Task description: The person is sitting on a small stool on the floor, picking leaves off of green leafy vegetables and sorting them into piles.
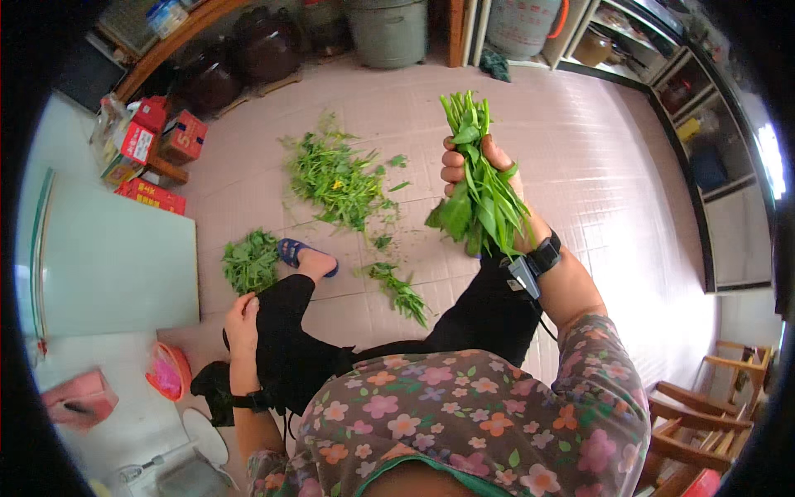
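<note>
In my right hand is a bunch of leafy green vegetable stems, cut ends pointing away from me and leaves hanging back over my wrist. My left hand rests on my left knee, with nothing visible in it; its fingers are partly bent. A loose heap of greens with a few yellow flowers lies on the tiled floor ahead. Beside my slippered left foot sits a smaller pile of leaves. Between my feet lies a small bundle of greens.
Red cartons stand at the left, near a pale green door panel. Dark glazed jars and a lidded metal bin line the far side. Open cabinets are at the right, wooden chairs at lower right.
</note>
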Action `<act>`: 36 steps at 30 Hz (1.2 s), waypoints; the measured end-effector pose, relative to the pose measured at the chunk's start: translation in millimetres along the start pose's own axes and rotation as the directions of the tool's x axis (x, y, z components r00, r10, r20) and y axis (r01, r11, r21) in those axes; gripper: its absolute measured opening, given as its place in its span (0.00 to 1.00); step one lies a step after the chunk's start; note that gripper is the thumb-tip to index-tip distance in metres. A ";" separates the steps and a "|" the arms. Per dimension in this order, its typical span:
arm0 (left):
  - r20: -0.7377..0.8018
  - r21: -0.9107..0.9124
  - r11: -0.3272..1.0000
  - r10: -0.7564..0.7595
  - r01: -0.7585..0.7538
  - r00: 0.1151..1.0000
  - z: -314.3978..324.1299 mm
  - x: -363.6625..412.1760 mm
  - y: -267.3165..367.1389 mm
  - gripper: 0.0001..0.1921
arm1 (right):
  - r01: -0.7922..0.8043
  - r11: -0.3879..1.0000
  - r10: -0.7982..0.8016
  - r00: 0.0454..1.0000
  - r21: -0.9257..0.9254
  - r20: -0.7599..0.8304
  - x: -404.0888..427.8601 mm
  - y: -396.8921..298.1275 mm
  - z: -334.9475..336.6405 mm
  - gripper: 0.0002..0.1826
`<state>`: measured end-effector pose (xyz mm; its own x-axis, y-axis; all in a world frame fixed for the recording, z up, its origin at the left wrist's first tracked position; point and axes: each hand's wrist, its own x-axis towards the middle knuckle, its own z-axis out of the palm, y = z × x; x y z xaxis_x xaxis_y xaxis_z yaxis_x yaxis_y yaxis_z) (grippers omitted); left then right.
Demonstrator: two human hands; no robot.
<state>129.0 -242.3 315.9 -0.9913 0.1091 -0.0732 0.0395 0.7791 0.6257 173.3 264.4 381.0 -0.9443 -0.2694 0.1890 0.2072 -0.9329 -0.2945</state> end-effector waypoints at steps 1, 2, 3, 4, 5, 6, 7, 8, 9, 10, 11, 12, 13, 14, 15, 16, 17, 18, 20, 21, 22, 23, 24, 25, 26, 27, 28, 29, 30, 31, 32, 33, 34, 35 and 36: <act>-0.004 -0.061 0.998 -0.024 0.023 1.000 3.9 -0.9 -4.6 0.14 | 0.055 0.998 -0.056 0.995 -0.017 -0.085 -3.3 1.0 6.1 0.30; -0.006 -0.120 0.992 -0.048 0.047 0.999 8.7 -0.3 -8.6 0.14 | 0.078 0.995 -0.086 0.989 -0.064 -0.120 -6.1 0.4 7.8 0.28; 0.005 -0.126 0.991 -0.041 0.041 0.999 14.5 0.9 -11.5 0.14 | 0.086 0.994 -0.095 0.987 -0.073 -0.129 -11.1 1.5 7.8 0.28; 0.000 -0.124 0.992 -0.017 0.017 1.000 20.4 3.2 -6.3 0.14 | 0.107 0.986 -0.125 0.982 -0.126 -0.142 -15.1 1.2 8.5 0.28; -0.006 -0.123 0.992 0.005 -0.006 1.000 25.8 5.7 -1.4 0.13 | 0.126 0.976 -0.154 0.976 -0.179 -0.154 -19.3 0.9 11.0 0.27; -0.006 -0.128 0.992 0.006 -0.007 1.000 30.3 6.5 -0.3 0.13 | 0.115 0.977 -0.143 0.978 -0.180 -0.153 -23.6 3.9 13.3 0.27; -0.012 -0.132 0.990 0.041 -0.042 0.999 35.8 8.2 -0.1 0.12 | 0.112 0.976 -0.141 0.978 -0.185 -0.153 -27.1 8.0 16.7 0.27; -0.019 -0.137 0.988 0.074 -0.076 0.997 40.5 10.0 1.3 0.11 | 0.104 0.980 -0.125 0.985 -0.168 -0.120 -29.8 12.4 21.6 0.26; -0.015 -0.142 0.987 0.073 -0.074 0.997 42.8 10.2 14.6 0.11 | 0.096 0.984 -0.111 0.990 -0.151 -0.091 -35.3 16.3 27.6 0.26; 0.003 -0.109 0.988 0.115 -0.114 0.993 39.6 8.2 34.1 0.11 | 0.090 0.984 -0.111 0.984 -0.151 -0.139 -39.1 21.3 34.7 0.26; 0.029 -0.087 0.983 0.163 -0.160 0.986 42.2 10.6 48.2 0.10 | 0.087 0.984 -0.111 0.983 -0.158 -0.146 -42.7 25.0 39.5 0.26; 0.038 -0.133 0.977 0.172 -0.165 0.984 43.9 12.4 51.8 0.10 | 0.064 0.985 -0.087 0.986 -0.161 -0.142 -43.3 29.3 42.2 0.27; 0.037 -0.136 0.978 0.164 -0.157 0.986 43.5 12.1 55.5 0.10 | 0.040 0.986 -0.063 0.988 -0.163 -0.138 -43.4 33.6 43.8 0.27; 0.018 -0.119 0.974 0.195 -0.192 0.981 41.6 10.8 59.6 0.10 | 0.022 0.988 -0.046 0.987 -0.151 -0.155 -43.4 38.0 42.7 0.28; 0.003 -0.098 0.970 0.226 -0.224 0.974 39.7 9.2 62.4 0.09 | 0.014 0.989 -0.037 0.987 -0.146 -0.158 -43.0 42.0 42.8 0.28; 0.002 -0.096 0.972 0.214 -0.213 0.977 38.9 7.7 64.6 0.09 | -0.011 0.981 -0.026 0.982 -0.194 -0.187 -42.7 45.2 43.3 0.28; -0.022 -0.176 0.959 0.223 -0.224 0.975 38.3 5.9 67.1 0.09 | -0.038 0.970 -0.015 0.977 -0.241 -0.214 -42.3 48.6 43.6 0.27; -0.051 -0.259 0.937 0.229 -0.235 0.972 38.5 5.0 75.4 0.10 | -0.051 0.967 -0.011 0.971 -0.251 -0.240 -42.2 49.1 46.9 0.27; -0.102 -0.279 0.896 0.330 -0.345 0.939 34.2 -0.2 110.9 0.10 | -0.108 0.939 0.028 0.970 -0.326 -0.241 -40.0 53.8 45.3 0.28; -0.161 -0.288 0.839 0.432 -0.461 0.887 29.8 -3.4 131.9 0.10 | -0.155 0.901 0.061 0.970 -0.405 -0.234 -36.1 55.9 43.9 0.29; -0.169 -0.233 0.789 0.543 -0.569 0.822 27.5 -3.8 148.1 0.12 | -0.186 0.882 0.065 0.958 -0.432 -0.279 -36.9 61.7 46.3 0.28; -0.173 -0.156 0.734 0.638 -0.661 0.750 20.0 -7.8 161.2 0.13 | -0.206 0.885 0.099 0.959 -0.418 -0.264 -31.2 72.2 47.0 0.28; -0.186 -0.154 0.688 0.685 -0.710 0.704 16.0 -11.4 174.6 0.15 | -0.266 0.832 0.119 0.943 -0.487 -0.311 -26.7 81.6 48.1 0.28; -0.203 -0.157 0.634 0.729 -0.757 0.653 16.6 -13.7 189.8 0.16 | -0.323 0.766 0.129 0.924 -0.556 -0.360 -24.1 86.5 50.2 0.28; -0.234 -0.171 0.582 0.759 -0.795 0.607 19.5 -13.7 202.3 0.18 | -0.348 0.742 0.139 0.916 -0.574 -0.376 -21.4 93.0 53.8 0.27; -0.262 -0.178 0.528 0.788 -0.830 0.557 22.4 -13.9 210.6 0.19 | -0.359 0.739 0.158 0.915 -0.569 -0.372 -20.1 99.2 54.1 0.27; -0.269 -0.173 0.539 0.779 -0.824 0.566 24.5 -14.1 218.2 0.19 | -0.381 0.711 0.166 0.908 -0.591 -0.385 -18.8 103.1 56.3 0.26; -0.272 -0.096 0.500 0.819 -0.861 0.506 26.5 -14.6 224.4 0.18 | -0.402 0.681 0.172 0.901 -0.612 -0.399 -17.9 106.4 58.2 0.25; -0.265 -0.014 0.454 0.858 -0.891 0.441 26.3 -13.9 226.3 0.18 | -0.399 0.681 0.177 0.903 -0.615 -0.390 -16.4 108.8 59.1 0.23; -0.268 -0.009 0.462 0.853 -0.887 0.448 28.6 -12.5 222.0 0.18 | -0.405 0.678 0.188 0.903 -0.614 -0.387 -15.3 111.2 61.5 0.23; -0.274 0.039 0.417 0.878 -0.908 0.392 34.5 -11.2 215.4 0.17 | -0.399 0.686 0.179 0.903 -0.609 -0.390 -14.5 113.3 64.9 0.23; -0.274 0.080 0.360 0.905 -0.930 0.327 37.5 -10.3 213.9 0.16 | -0.387 0.695 0.157 0.904 -0.605 -0.397 -15.3 114.0 66.6 0.23; -0.273 0.076 0.357 0.905 -0.931 0.325 38.4 -12.3 211.8 0.16 | -0.386 0.696 0.154 0.903 -0.605 -0.400 -15.8 113.9 63.3 0.23; -0.253 0.117 0.340 0.919 -0.933 0.303 37.8 -16.8 209.8 0.14 | -0.363 0.702 0.131 0.911 -0.612 -0.390 -15.9 113.0 56.9 0.23; -0.231 0.157 0.320 0.932 -0.934 0.280 37.0 -20.7 208.2 0.12 | -0.339 0.709 0.109 0.919 -0.619 -0.379 -16.7 112.1 53.3 0.22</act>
<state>162.4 -59.5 419.0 -0.2700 0.6137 0.7419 0.9585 0.2445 0.1465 225.9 151.6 394.8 -0.9422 -0.2583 -0.2136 0.3089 -0.4220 -0.8524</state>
